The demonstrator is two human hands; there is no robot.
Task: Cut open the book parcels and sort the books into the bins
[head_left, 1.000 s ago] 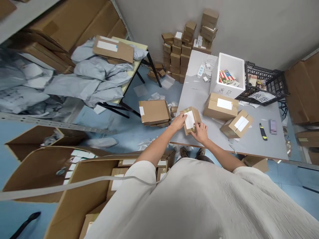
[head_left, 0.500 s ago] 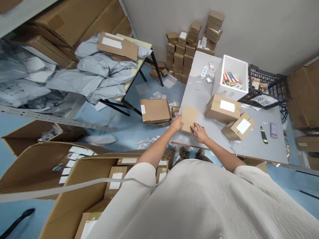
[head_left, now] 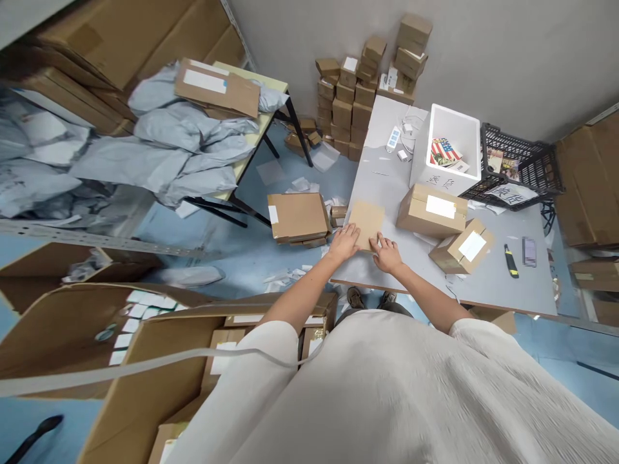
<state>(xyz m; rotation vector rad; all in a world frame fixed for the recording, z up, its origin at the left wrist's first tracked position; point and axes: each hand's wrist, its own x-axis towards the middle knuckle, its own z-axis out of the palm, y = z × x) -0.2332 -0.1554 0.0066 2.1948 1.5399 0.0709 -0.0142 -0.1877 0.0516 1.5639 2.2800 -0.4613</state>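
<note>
A flat, light-brown cardboard piece (head_left: 366, 220) lies on the grey table near its left front corner; whether it is a thin box or a single sheet I cannot tell. My left hand (head_left: 345, 242) rests over its near left corner, fingers laid flat on the surface. At the near right edge, my right hand (head_left: 385, 252) touches it with its fingers stretched out and apart. To the right stand two taped cartons with white labels, a larger carton (head_left: 420, 209) and a smaller carton (head_left: 452, 254).
A white foam box (head_left: 445, 180) and a black plastic crate (head_left: 541, 171) stand at the back right. A utility knife (head_left: 510, 261), a phone (head_left: 529, 251) and a power strip (head_left: 393, 139) lie on the grey table (head_left: 372, 174). Stacked cartons (head_left: 342, 115) line the wall; a large open box (head_left: 159, 348) is at lower left.
My left hand has moved from the cardboard's left edge onto its near corner, fingers now flat on top. My right hand stays at the near right edge. The view has shifted slightly.
</note>
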